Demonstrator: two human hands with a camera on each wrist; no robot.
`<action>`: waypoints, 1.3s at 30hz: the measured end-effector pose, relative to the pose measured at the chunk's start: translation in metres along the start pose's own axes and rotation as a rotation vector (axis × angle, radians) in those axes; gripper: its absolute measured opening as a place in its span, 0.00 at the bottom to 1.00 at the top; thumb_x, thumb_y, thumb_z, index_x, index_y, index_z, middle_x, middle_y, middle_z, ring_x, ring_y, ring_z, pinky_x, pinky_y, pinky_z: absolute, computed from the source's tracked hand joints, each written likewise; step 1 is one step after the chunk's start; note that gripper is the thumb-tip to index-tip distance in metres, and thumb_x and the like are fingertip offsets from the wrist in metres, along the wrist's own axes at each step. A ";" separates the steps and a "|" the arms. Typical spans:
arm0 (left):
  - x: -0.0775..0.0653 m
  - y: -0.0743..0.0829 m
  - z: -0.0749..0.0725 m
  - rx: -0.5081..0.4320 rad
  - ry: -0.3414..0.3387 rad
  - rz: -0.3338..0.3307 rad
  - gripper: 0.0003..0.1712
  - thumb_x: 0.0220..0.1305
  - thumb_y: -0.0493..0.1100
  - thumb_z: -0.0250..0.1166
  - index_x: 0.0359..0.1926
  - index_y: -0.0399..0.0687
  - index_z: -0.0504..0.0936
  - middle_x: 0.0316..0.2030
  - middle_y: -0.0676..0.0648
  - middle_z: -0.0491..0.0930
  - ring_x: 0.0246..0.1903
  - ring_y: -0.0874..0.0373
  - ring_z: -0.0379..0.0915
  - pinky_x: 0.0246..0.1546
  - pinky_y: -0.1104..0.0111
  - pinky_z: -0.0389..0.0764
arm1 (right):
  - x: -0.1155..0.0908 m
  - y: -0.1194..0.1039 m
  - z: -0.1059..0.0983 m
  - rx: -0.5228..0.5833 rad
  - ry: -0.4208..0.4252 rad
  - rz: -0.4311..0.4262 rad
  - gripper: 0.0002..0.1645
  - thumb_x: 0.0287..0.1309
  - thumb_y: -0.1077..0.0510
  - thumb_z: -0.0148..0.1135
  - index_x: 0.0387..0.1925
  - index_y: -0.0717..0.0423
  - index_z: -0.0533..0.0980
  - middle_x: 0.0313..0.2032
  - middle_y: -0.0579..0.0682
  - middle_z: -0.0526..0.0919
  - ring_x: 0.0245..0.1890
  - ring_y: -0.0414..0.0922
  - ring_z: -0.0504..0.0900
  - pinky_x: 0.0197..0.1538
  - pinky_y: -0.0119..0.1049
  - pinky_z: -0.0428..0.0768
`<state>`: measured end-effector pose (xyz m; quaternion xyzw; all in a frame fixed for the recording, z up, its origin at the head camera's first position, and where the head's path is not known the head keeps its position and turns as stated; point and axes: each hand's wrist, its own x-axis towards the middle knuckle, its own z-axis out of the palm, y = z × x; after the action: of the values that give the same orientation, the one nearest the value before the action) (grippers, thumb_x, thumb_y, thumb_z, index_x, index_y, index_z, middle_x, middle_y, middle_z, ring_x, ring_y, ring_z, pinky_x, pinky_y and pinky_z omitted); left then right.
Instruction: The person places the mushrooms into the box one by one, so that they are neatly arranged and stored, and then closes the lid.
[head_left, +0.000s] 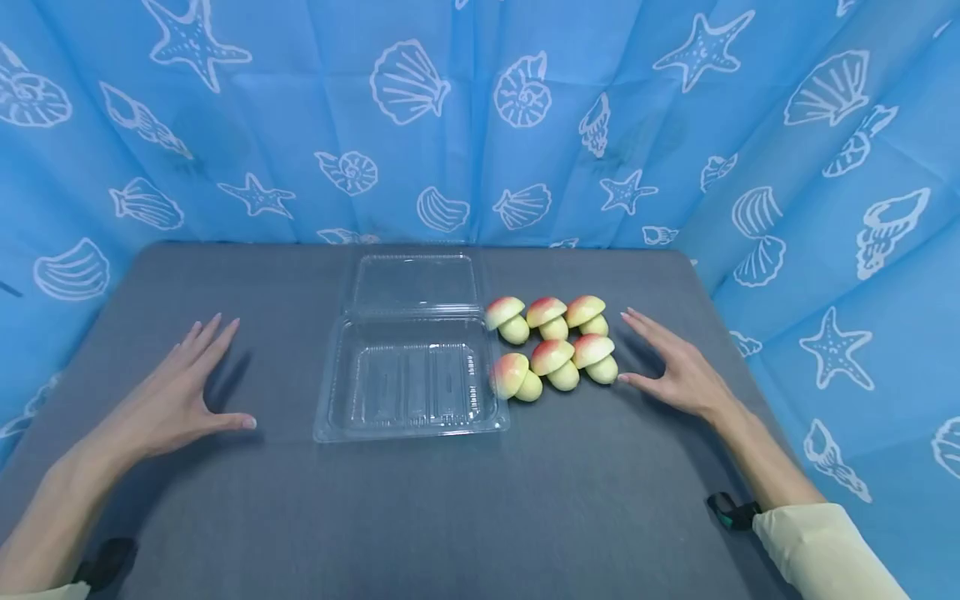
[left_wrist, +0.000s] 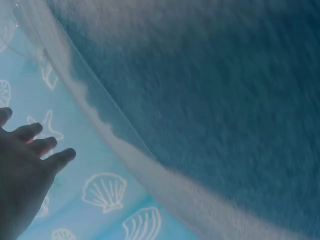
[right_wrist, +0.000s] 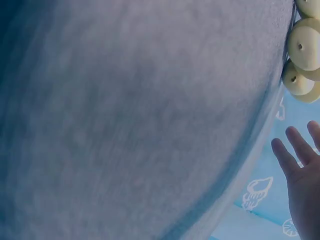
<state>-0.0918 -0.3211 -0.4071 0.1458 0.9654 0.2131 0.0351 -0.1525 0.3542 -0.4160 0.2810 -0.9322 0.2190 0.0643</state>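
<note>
Several toy mushrooms (head_left: 553, 358) with yellow stems and red-tinged pale caps lie in two rows on the table. To their left is a clear plastic clamshell box (head_left: 322, 421), its lid (head_left: 416, 283) folded back towards the curtain; nothing is inside. My right hand (head_left: 678, 371) is just right of the mushrooms, fingers and thumb spread, holding nothing. Left of the box, my left hand (head_left: 176, 400) hovers with its fingers extended and thumb apart. The right wrist view catches some mushrooms (right_wrist: 304, 47) above the fingertips.
A grey cloth covers the table (head_left: 480, 517). Behind it and along the sides hangs a blue curtain (head_left: 465, 158) printed with white shells and starfish. Dark straps (head_left: 731, 510) sit at both wrists, by pale sleeves (head_left: 817, 542).
</note>
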 end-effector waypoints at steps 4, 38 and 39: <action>0.005 0.003 0.000 -0.079 -0.028 0.024 0.77 0.43 0.63 0.80 0.80 0.52 0.35 0.77 0.34 0.33 0.75 0.34 0.24 0.64 0.29 0.37 | 0.002 -0.004 0.002 0.045 0.035 -0.024 0.57 0.48 0.59 0.78 0.76 0.49 0.58 0.73 0.56 0.62 0.71 0.51 0.64 0.58 0.52 0.75; 0.030 0.050 0.021 -0.368 -0.202 0.161 0.73 0.42 0.50 0.83 0.80 0.63 0.42 0.78 0.38 0.45 0.73 0.30 0.42 0.62 0.28 0.52 | 0.011 -0.032 0.008 0.326 -0.038 0.037 0.44 0.50 0.70 0.74 0.69 0.62 0.67 0.64 0.61 0.72 0.55 0.56 0.77 0.51 0.57 0.80; 0.031 0.051 0.022 -0.372 -0.205 0.166 0.73 0.42 0.50 0.83 0.80 0.63 0.42 0.78 0.39 0.45 0.73 0.30 0.42 0.62 0.28 0.52 | 0.012 -0.036 0.007 0.342 -0.039 0.044 0.43 0.50 0.71 0.73 0.68 0.63 0.68 0.63 0.61 0.72 0.55 0.55 0.77 0.51 0.58 0.79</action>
<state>-0.1049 -0.2589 -0.4059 0.2366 0.8856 0.3737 0.1415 -0.1426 0.3183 -0.4058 0.2716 -0.8884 0.3700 -0.0074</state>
